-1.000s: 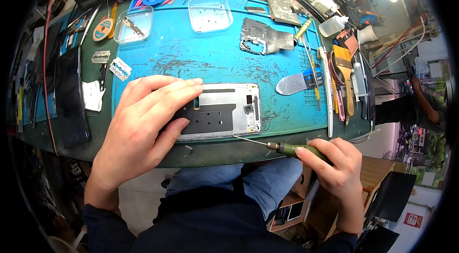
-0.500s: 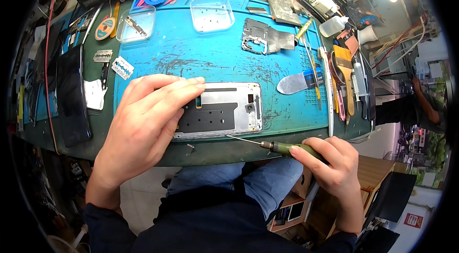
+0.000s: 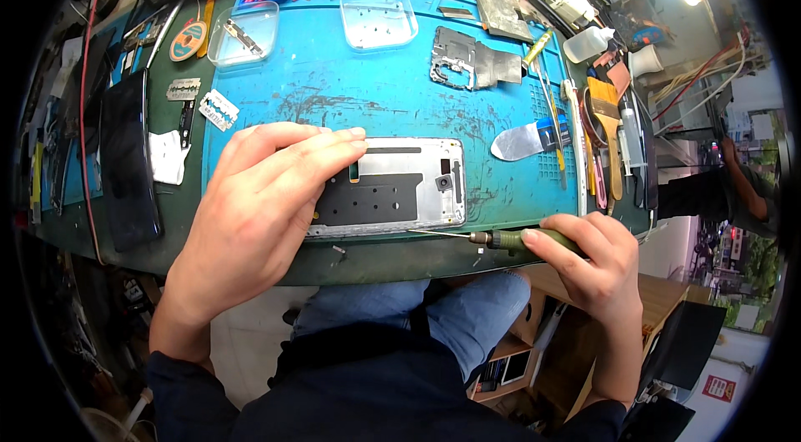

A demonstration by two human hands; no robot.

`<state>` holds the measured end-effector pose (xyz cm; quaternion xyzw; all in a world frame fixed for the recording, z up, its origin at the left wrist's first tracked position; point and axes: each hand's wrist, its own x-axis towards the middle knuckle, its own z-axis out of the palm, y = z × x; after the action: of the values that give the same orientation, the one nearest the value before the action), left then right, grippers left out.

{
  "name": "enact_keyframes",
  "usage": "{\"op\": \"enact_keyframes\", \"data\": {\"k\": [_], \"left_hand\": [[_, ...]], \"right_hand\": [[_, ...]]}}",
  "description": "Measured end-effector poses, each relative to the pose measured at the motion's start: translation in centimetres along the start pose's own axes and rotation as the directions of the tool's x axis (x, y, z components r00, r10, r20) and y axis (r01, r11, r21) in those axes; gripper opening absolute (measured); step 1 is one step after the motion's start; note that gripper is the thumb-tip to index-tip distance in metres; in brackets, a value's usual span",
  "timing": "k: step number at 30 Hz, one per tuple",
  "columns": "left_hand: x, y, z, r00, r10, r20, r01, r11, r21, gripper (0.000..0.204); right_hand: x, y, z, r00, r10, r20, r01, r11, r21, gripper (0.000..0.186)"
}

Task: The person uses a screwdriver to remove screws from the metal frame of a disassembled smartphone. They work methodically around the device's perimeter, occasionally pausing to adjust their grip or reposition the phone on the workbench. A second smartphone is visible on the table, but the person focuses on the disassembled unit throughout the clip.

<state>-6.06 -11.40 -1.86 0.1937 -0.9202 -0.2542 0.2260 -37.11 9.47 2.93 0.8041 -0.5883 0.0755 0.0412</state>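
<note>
A silver and black phone mid-frame (image 3: 431, 186) lies on the blue work mat, its camera hole toward the right. My left hand (image 3: 267, 200) is closed over the frame's left end, thumb at the near side and fingers across the top, hiding that end. In my right hand (image 3: 596, 258) is a green-handled tool (image 3: 511, 240) with a collared neck and a thin metal shaft. The forefinger lies along its handle. Its slim tip meets the frame's near long edge; whether it is inserted there, I cannot tell.
Beyond the frame are two clear trays (image 3: 378, 18) (image 3: 244, 35) with small parts, and a black phone inner part (image 3: 463, 58). A scraper (image 3: 521, 141) and brush (image 3: 604, 104) lie right. Razor blades (image 3: 218, 111) and a dark phone screen (image 3: 132, 160) lie left.
My right hand has risen and shifted right, bringing the tool nearer level, its tip still at the near edge. A small white bit on the table now shows below the handle. The view shifted slightly.
</note>
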Motion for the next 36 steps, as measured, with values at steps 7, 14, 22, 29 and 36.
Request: {"op": "enact_keyframes", "data": {"k": [7, 14, 22, 29, 36], "left_hand": [[0.0, -0.1, 0.0, 1.000, 0.007, 0.007, -0.007, 1.000, 0.006, 0.050], [0.0, -0.2, -0.2, 1.000, 0.011, 0.010, -0.011, 1.000, 0.027, 0.048], [-0.9, -0.3, -0.3, 0.992, -0.052, -0.117, 0.045, 0.997, -0.059, 0.041], [-2.9, -0.5, -1.6, 0.989, -0.078, -0.125, 0.092, 0.990, 0.109, 0.040], [-3.5, -0.8, -1.4, 0.984, -0.105, -0.143, 0.112, 0.993, 0.035, 0.048]], "right_hand": [[0.7, 0.6, 0.0, 1.000, -0.019, 0.011, 0.019, 0.999, 0.033, 0.056], [1.2, 0.3, 0.4, 0.999, -0.043, 0.000, 0.043, 0.998, 0.047, 0.058], [1.3, -1.5, 1.0, 0.999, -0.031, -0.015, 0.031, 0.999, 0.023, 0.059], [1.4, -2.3, 1.7, 0.999, -0.023, -0.031, 0.025, 0.999, 0.039, 0.058], [1.9, -4.0, 1.6, 0.999, -0.032, -0.018, 0.032, 0.999, 0.005, 0.059]]}}
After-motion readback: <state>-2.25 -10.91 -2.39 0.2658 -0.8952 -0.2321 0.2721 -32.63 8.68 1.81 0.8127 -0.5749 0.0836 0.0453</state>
